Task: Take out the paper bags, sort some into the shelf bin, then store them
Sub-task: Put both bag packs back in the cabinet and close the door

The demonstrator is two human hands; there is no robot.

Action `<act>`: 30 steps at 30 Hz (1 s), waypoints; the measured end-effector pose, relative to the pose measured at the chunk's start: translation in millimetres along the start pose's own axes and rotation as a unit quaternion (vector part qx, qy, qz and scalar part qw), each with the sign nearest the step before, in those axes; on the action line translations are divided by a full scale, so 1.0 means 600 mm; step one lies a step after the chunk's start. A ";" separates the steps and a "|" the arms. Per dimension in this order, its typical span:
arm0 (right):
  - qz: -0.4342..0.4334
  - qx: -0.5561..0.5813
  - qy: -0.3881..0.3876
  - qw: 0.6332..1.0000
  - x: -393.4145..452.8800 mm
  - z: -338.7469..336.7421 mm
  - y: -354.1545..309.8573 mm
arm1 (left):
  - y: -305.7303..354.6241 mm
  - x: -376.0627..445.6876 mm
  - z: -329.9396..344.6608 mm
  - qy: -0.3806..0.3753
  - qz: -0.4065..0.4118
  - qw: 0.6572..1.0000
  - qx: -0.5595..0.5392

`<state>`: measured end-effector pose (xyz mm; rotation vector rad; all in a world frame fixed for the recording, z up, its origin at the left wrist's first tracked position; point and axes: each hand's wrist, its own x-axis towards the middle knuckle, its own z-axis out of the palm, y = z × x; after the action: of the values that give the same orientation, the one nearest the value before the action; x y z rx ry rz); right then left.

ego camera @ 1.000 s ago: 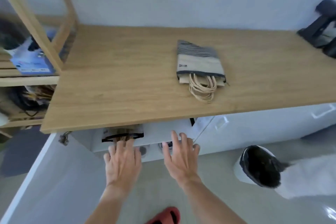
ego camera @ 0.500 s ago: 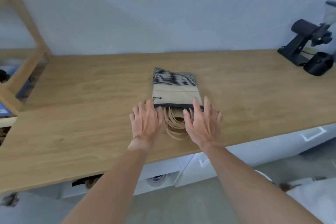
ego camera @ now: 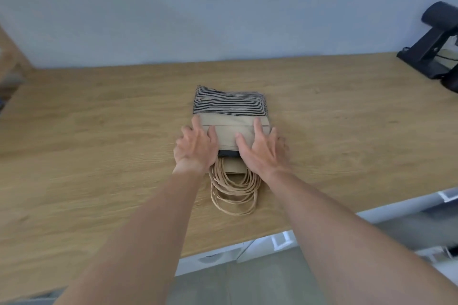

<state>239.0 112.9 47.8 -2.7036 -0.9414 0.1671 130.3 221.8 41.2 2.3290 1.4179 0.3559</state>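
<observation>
A flat stack of folded paper bags lies in the middle of the wooden countertop. The top bag is tan with black stripes at its far end, and several twine handles spill toward me. My left hand rests on the stack's left side, fingers spread over its edge. On the right side lies my right hand, fingers spread flat on the top bag. Whether either hand grips the stack is unclear. The shelf bin is out of view.
A black device stands on the counter at the far right against the pale wall. A wooden shelf post shows blurred at the left edge. White cabinet fronts and grey floor lie below the counter's front edge.
Both hands rose from the drawer under the counter to the bag stack, then slid forward from the handle end onto the bags. The view swung up and closer.
</observation>
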 end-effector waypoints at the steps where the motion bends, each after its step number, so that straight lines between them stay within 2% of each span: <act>1: -0.005 -0.008 -0.001 1.000 -0.003 0.001 0.001 | -0.006 0.002 0.007 0.002 0.018 0.999 0.029; 7: -0.036 -0.015 0.013 0.999 -0.061 -0.012 0.007 | -0.027 -0.060 0.002 -0.006 0.007 0.995 0.102; 10: -0.036 -0.035 0.014 0.999 -0.121 -0.015 0.012 | -0.028 -0.126 -0.022 -0.014 -0.045 0.996 0.070; 13: -0.033 -0.049 0.012 0.998 -0.200 -0.014 0.017 | -0.040 -0.208 -0.045 -0.022 -0.062 0.996 0.068; 17: -0.024 -0.050 0.007 0.998 -0.318 -0.014 0.014 | -0.086 -0.315 -0.065 -0.028 -0.063 0.996 0.060; 21: -0.005 -0.011 0.012 1.000 -0.454 0.000 0.015 | -0.156 -0.427 -0.062 -0.048 -0.028 0.994 0.094; 25: -0.006 0.036 0.006 0.999 -0.579 0.019 0.019 | -0.199 -0.545 -0.101 -0.025 -0.056 0.998 -0.009; 30: 0.028 0.050 -0.031 0.998 -0.743 0.073 0.033 | -0.282 -0.683 -0.096 -0.037 -0.040 0.998 -0.040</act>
<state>-106.5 -170.4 8.6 -2.6475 -0.8500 0.3023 -213.8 -61.7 10.1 2.1917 1.4292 0.2963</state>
